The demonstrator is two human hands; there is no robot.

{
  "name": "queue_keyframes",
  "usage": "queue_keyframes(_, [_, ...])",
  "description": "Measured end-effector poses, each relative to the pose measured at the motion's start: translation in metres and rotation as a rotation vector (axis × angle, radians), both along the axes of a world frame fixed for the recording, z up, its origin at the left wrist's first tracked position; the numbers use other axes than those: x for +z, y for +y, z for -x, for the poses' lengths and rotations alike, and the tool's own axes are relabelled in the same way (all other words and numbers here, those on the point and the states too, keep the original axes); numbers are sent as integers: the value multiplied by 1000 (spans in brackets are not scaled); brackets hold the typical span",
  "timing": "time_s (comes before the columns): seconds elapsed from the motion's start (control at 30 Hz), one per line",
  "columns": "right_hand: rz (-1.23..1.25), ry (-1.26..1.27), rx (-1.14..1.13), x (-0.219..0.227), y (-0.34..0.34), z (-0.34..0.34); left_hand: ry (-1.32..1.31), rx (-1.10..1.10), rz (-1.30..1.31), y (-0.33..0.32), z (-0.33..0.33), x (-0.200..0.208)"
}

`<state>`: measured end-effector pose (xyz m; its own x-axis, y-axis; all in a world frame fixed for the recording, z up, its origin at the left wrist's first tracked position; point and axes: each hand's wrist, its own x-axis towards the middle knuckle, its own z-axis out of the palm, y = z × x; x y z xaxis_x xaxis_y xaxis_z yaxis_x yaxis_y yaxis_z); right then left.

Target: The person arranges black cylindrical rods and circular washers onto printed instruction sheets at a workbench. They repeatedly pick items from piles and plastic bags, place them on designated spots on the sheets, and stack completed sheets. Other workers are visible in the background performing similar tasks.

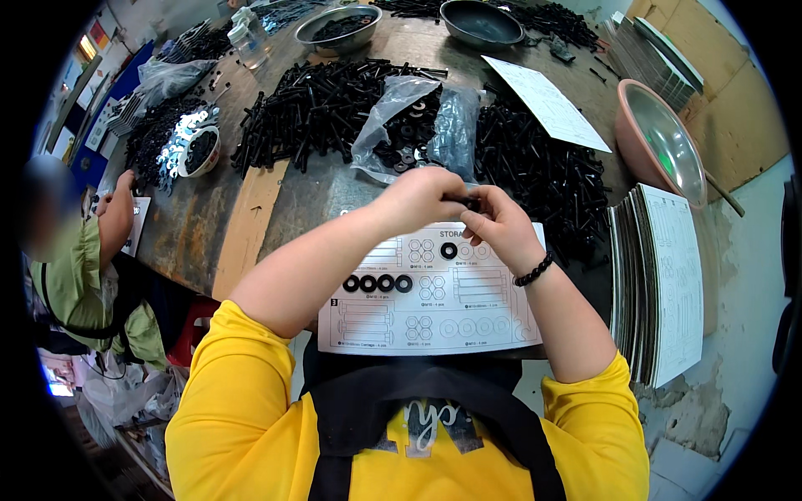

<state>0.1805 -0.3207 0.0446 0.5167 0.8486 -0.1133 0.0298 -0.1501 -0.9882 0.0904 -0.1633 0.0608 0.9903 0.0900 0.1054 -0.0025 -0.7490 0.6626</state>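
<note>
My left hand (424, 199) and my right hand (503, 227) meet over the upper edge of a printed paper sheet (434, 349). Their fingertips are pinched together around something small and black (470, 203), whose kind the fingers hide. Outlines of bolts, nuts and washers cover the sheet. Several black washers (378, 284) lie in a row on its left part, and a single black washer (449, 250) rests below my hands. Just beyond them, an opened clear plastic bag (376, 134) holds loose washers (407, 154). Beside it lies a bluish plastic packet (454, 125).
Heaps of black bolts (309, 108) spread behind and right of the bag (543, 167). Stacked printed sheets (668, 284) and a pink-rimmed basin (628, 134) stand at the right. Farther back are metal bowls (338, 46). Another person's arm (117, 217) reaches in at the left.
</note>
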Motion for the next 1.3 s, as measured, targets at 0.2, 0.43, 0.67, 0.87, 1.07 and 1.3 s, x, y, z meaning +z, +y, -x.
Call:
queue_keyframes(0.2, [60, 355, -76, -7, -27, -16, 261, 41, 486, -25, 8, 3])
queue_keyframes(0.43, [439, -245, 87, -14, -50, -28, 255, 84, 344, -37, 6, -25])
queue_keyframes(0.67, [460, -530, 126, -20, -51, -31, 202, 87, 129, -54, 1, -38])
queue_keyframes(0.87, [353, -812, 113, -15, -57, -17, 84, 104, -32, -60, 10, -34])
queue_keyframes(1.07, [374, -1026, 221, -19, -55, 1, -133, 60, -297, -55, 22, -42])
queue_keyframes(1.3, [350, -1014, 195, -21, -58, -1, -137, -3, -430, -53, 39, -50])
